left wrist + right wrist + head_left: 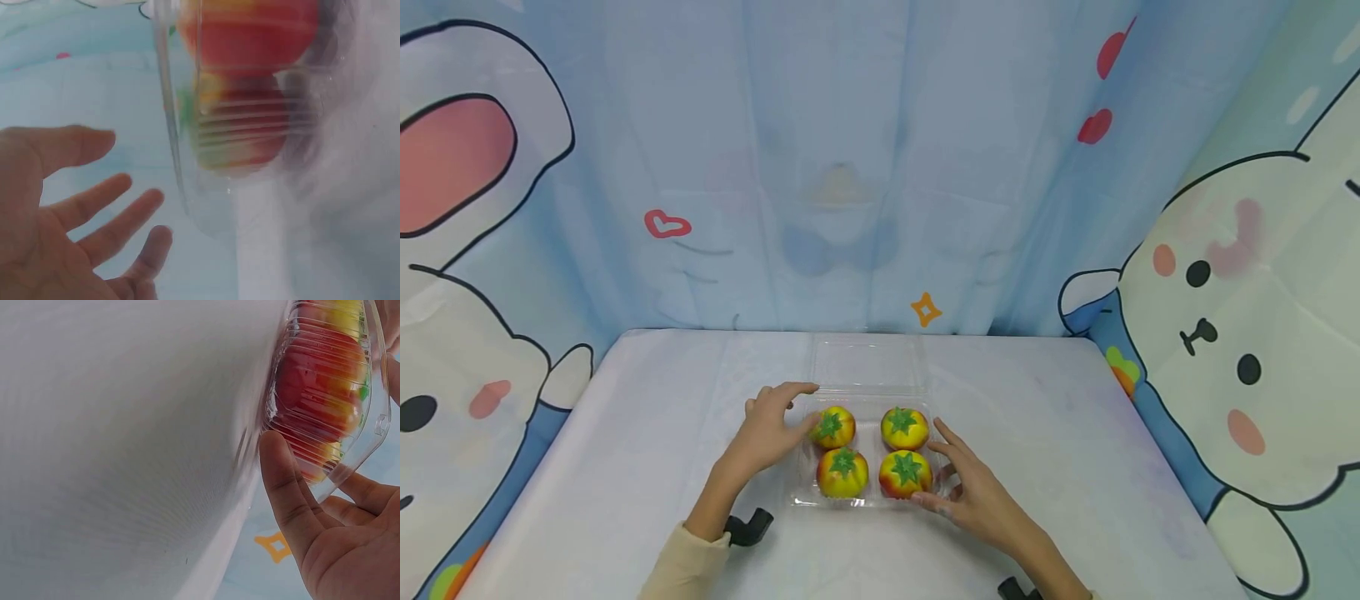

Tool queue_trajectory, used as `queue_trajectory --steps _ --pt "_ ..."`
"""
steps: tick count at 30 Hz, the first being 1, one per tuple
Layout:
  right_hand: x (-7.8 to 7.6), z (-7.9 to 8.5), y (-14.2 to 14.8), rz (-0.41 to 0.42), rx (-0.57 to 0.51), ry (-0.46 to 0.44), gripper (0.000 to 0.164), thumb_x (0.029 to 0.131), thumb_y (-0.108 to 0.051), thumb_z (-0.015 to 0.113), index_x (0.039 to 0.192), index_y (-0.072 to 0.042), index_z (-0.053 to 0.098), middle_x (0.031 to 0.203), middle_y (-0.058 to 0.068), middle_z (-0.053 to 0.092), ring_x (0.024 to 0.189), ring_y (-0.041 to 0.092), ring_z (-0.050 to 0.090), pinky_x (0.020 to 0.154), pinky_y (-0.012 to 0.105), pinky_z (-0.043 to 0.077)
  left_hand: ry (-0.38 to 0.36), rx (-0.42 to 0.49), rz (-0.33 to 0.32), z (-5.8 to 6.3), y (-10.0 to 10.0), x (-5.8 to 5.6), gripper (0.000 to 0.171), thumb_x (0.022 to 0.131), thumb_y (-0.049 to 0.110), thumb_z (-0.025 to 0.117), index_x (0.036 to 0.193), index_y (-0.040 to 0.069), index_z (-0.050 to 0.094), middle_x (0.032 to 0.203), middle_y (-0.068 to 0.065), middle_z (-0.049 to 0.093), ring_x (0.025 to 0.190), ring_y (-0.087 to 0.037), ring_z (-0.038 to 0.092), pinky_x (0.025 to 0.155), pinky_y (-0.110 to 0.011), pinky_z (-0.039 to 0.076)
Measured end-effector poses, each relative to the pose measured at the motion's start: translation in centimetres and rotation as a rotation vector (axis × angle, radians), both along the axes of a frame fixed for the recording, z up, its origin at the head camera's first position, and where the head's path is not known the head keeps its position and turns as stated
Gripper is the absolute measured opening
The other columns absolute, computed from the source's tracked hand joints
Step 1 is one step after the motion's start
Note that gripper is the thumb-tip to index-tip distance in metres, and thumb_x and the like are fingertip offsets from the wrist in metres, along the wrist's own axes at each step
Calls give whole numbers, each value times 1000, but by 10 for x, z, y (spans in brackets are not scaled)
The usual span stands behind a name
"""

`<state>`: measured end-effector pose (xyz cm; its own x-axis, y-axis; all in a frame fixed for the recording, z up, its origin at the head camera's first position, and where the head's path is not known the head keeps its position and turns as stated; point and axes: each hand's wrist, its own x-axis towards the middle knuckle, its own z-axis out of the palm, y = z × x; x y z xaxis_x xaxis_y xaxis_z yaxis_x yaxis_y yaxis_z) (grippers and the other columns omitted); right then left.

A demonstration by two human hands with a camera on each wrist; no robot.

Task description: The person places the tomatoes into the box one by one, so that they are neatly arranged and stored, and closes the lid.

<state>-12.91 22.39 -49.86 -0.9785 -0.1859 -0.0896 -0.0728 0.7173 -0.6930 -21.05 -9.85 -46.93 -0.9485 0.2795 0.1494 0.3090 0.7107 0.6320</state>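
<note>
A clear plastic clamshell box [867,429] lies on the table with its lid [870,367] folded back, away from the person. In it sit several red-and-yellow tomato-like fruits [842,473] with green star-shaped tops, in two columns. My left hand [772,427] hovers at the box's left side. In the left wrist view its spread fingers are apart from the box wall and hold nothing. At the near right corner, my right hand [966,487] holds the box, thumb [284,481] against the ribbed side and the other fingers around by the rim.
A white cloth covers the table [1052,433]. Behind it hangs a light blue curtain [850,167] with cartoon animals, which continues on both sides. Dark wrist devices [749,527] show by each forearm.
</note>
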Motion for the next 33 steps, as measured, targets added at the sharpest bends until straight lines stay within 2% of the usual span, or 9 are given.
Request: queue_trajectory --steps 3,6,13,20,24,28,33 --pt "0 -1 1 -2 1 1 85 82 -51 88 153 -19 53 179 2 23 100 11 60 75 18 58 2 44 28 -2 -5 -9 46 100 25 71 143 11 64 143 -13 67 115 -34 63 100 -52 52" --pt "0 -2 1 -1 3 3 85 82 -51 88 153 -20 53 179 2 24 100 11 61 75 17 58 -23 55 52 -6 -10 -19 47 101 24 69 145 8 62 144 -18 66 117 -37 64 99 -54 58" --pt "0 -3 2 -3 5 9 85 82 -52 88 153 -19 53 178 2 24 99 10 61 74 17 58 -136 100 78 -20 -18 -45 48 104 25 64 147 4 58 139 -20 69 112 -35 69 93 -50 60" --pt "-1 -2 1 -3 3 2 85 82 -51 88 153 -20 53 178 1 25 97 8 61 75 18 59 -290 168 101 -31 -16 -70 49 108 33 56 149 7 56 139 -20 70 115 -34 71 104 -53 59" --pt "-1 -2 1 -6 4 1 85 81 -51 89 153 -19 54 178 1 26 95 8 60 75 18 59 -360 216 103 -35 -15 -81 49 109 36 52 148 7 56 136 -17 72 104 -26 74 94 -42 60" --pt "-1 -1 1 -8 5 2 85 81 -50 89 152 -19 54 178 1 26 94 7 60 75 18 59 -385 252 108 -39 -14 -87 49 109 38 53 146 7 59 132 -15 74 97 -21 73 80 -29 54" --pt "-1 -1 2 -5 6 2 85 81 -50 89 152 -19 54 178 1 26 94 6 60 75 19 59 -384 271 102 -39 -12 -89 47 108 37 57 143 7 62 131 -16 74 95 -20 72 76 -25 51"
